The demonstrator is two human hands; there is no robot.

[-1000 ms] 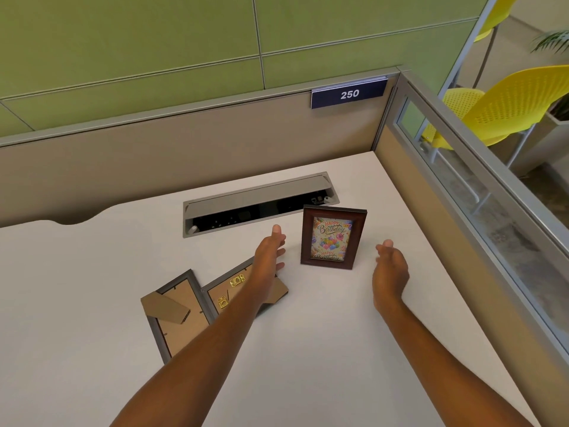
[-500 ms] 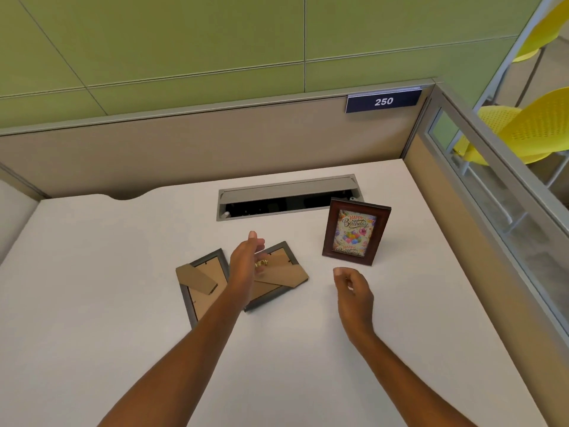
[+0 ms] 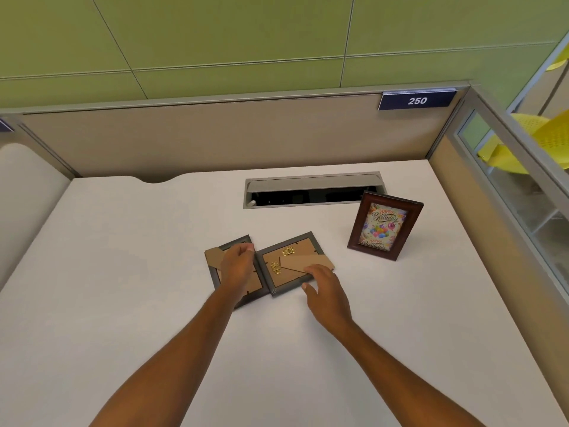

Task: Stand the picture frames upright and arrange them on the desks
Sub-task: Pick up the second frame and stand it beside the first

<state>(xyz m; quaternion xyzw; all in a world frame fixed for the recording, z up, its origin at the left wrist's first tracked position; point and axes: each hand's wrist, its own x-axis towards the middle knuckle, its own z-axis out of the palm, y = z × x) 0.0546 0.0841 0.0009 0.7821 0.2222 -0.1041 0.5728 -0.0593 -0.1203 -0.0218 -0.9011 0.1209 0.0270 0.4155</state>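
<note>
A dark brown frame (image 3: 385,229) with a birthday picture stands upright on the white desk (image 3: 123,272), right of centre. Two grey frames lie face down side by side, cardboard backs up. My left hand (image 3: 237,265) rests flat on the left grey frame (image 3: 217,257), covering most of it. My right hand (image 3: 323,283) touches the lower right corner of the right grey frame (image 3: 289,261), fingers spread over its cardboard stand. Neither hand visibly grips anything.
A grey cable tray (image 3: 314,189) is sunk into the desk behind the frames. Beige partition walls (image 3: 215,140) close the back and right side, with a "250" sign (image 3: 417,100). Yellow chairs (image 3: 529,140) stand beyond the right partition.
Both hands moved down onto the two lying frames: the left from the right frame to the left one, the right from open desk to the right frame. The camera view shifted left.
</note>
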